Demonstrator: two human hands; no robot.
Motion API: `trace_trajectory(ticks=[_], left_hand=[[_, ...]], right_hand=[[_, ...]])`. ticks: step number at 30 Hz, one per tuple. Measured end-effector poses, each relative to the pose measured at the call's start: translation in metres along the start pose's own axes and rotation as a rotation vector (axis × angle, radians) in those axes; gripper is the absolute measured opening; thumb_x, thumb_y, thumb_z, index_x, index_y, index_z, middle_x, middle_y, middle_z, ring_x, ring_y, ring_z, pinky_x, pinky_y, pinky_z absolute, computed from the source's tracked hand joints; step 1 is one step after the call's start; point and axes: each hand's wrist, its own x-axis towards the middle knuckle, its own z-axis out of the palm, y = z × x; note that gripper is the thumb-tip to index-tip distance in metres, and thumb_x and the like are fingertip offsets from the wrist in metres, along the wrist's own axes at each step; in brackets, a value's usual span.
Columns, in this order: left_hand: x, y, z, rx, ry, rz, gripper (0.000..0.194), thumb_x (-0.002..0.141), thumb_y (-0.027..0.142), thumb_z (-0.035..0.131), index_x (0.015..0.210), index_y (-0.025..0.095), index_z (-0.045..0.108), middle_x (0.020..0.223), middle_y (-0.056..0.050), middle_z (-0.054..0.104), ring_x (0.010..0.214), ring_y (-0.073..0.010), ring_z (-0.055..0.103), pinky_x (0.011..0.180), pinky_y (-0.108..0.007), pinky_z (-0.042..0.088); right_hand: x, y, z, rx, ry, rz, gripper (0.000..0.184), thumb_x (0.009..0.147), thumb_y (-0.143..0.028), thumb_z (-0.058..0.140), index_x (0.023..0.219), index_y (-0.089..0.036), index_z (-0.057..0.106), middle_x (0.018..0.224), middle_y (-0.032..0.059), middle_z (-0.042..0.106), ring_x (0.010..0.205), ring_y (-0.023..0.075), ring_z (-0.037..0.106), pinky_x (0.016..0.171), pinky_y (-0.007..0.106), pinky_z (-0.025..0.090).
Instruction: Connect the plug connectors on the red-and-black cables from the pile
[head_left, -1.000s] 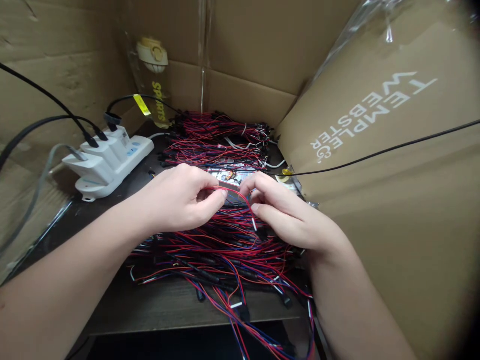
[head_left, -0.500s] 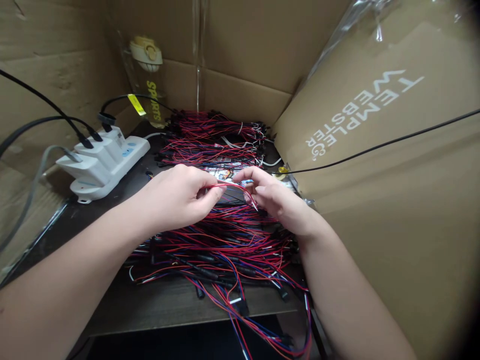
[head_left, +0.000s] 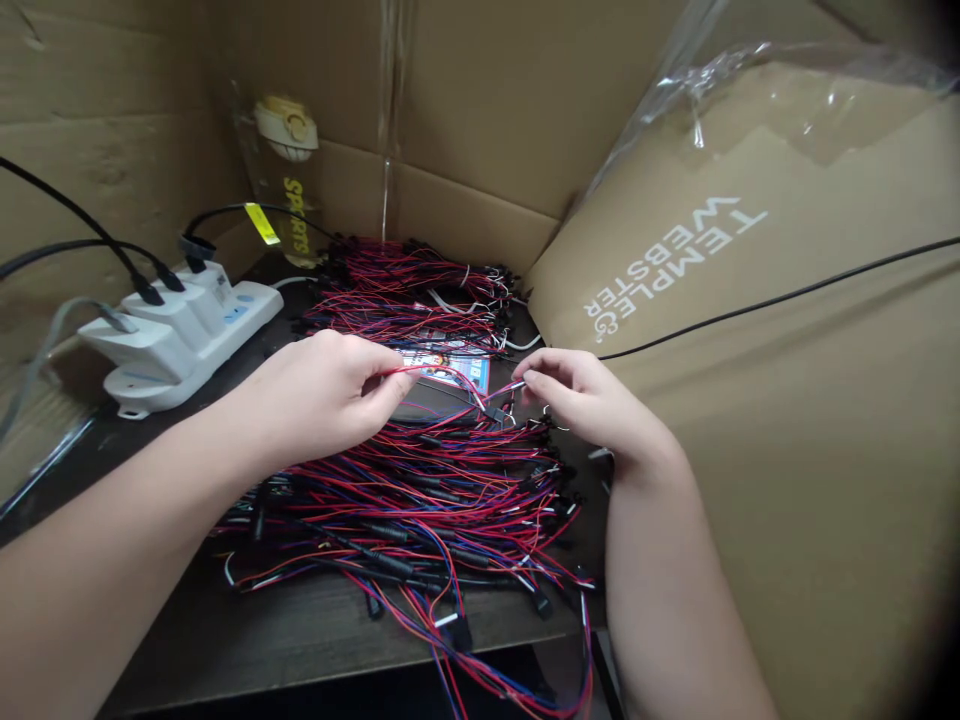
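Observation:
Between thumb and forefinger, my left hand [head_left: 337,388] pinches a red wire [head_left: 444,374]. The wire bends rightward and down to a white-sleeved end beside a black connector [head_left: 493,413]. To the right, my right hand [head_left: 596,400] has its thumb and forefinger closed on a thin wire end [head_left: 513,387] with a pale sleeve. Whether both wires belong to one harness I cannot tell. Below both hands spreads a large pile of red and blue wire harnesses [head_left: 457,490] with black connectors. A printed blue-and-white card [head_left: 472,372] lies behind the held wires.
More wire bundles [head_left: 405,268] lie at the back. On the left is a white power strip [head_left: 247,318] with plugs and black cables. A bottle [head_left: 295,200] stands in the back corner. Cardboard walls [head_left: 465,90] surround the table [head_left: 247,640]; a black cable [head_left: 750,312] crosses at right.
My right hand has moved away from the left one, to the right, and now pinches a wire end. My left hand keeps its pinch on the red wire. The view has turned slightly right.

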Motion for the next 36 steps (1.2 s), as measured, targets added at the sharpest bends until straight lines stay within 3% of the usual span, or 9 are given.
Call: trace_trajectory(ticks=[3,9,14,22,29,32,36], left_hand=[[0.0,0.001,0.0,0.014,-0.002,0.001,0.035,0.093,0.041,0.047,0.072,0.021,0.066,0.059,0.001,0.057,0.053,-0.0126,0.044,0.056,-0.029,0.027],[-0.001,0.004,-0.001,-0.012,-0.011,0.021,0.036,0.096,0.04,0.046,0.082,0.021,0.073,0.059,0.0,0.057,0.053,-0.0133,0.044,0.056,-0.029,0.027],[-0.001,0.004,-0.001,-0.029,-0.012,0.03,0.037,0.099,0.042,0.045,0.085,0.022,0.074,0.061,0.0,0.058,0.054,-0.0139,0.044,0.057,-0.029,0.027],[-0.001,0.006,-0.001,-0.027,-0.003,-0.007,0.035,0.095,0.039,0.047,0.068,0.021,0.06,0.053,0.001,0.048,0.049,-0.0137,0.04,0.055,-0.03,0.025],[0.001,0.007,-0.001,-0.073,0.063,-0.119,0.041,0.096,0.041,0.043,0.063,0.02,0.054,0.049,0.001,0.043,0.047,-0.0135,0.039,0.053,-0.031,0.023],[0.002,0.005,0.002,-0.078,0.093,-0.134,0.043,0.098,0.042,0.042,0.062,0.02,0.053,0.05,0.001,0.043,0.048,-0.0135,0.04,0.053,-0.031,0.023],[0.001,0.004,0.003,-0.099,0.128,-0.127,0.042,0.098,0.039,0.043,0.062,0.02,0.052,0.051,0.001,0.046,0.049,-0.0135,0.042,0.053,-0.03,0.025]], right_hand=[[-0.002,-0.005,0.005,0.134,0.057,-0.06,0.027,0.091,-0.04,0.07,0.089,-0.014,0.073,0.074,0.0035,0.066,0.063,0.0128,0.054,0.057,0.027,0.04],[-0.005,-0.024,0.03,0.471,0.031,-0.1,0.028,0.086,-0.04,0.081,0.101,-0.017,0.082,0.086,0.0057,0.078,0.071,0.0127,0.065,0.065,0.025,0.05],[-0.004,-0.032,0.038,0.491,0.055,-0.082,0.031,0.086,-0.04,0.083,0.109,-0.019,0.084,0.102,0.0076,0.083,0.082,0.0165,0.072,0.077,0.029,0.058],[-0.003,-0.03,0.041,0.455,0.034,-0.098,0.033,0.088,-0.045,0.08,0.112,-0.022,0.083,0.111,0.0073,0.082,0.096,0.0232,0.077,0.092,0.041,0.062],[0.002,-0.024,0.055,0.369,0.008,-0.187,0.043,0.099,-0.057,0.062,0.098,-0.02,0.085,0.108,0.0089,0.082,0.099,0.0223,0.077,0.098,0.041,0.06],[0.0,-0.026,0.059,0.4,-0.009,-0.241,0.054,0.104,-0.06,0.05,0.119,-0.018,0.08,0.106,0.0102,0.082,0.102,0.021,0.076,0.102,0.041,0.058],[-0.004,-0.027,0.06,0.359,-0.09,-0.259,0.075,0.094,-0.046,0.073,0.157,-0.015,0.049,0.118,0.0123,0.078,0.108,0.0239,0.074,0.099,0.042,0.06]])
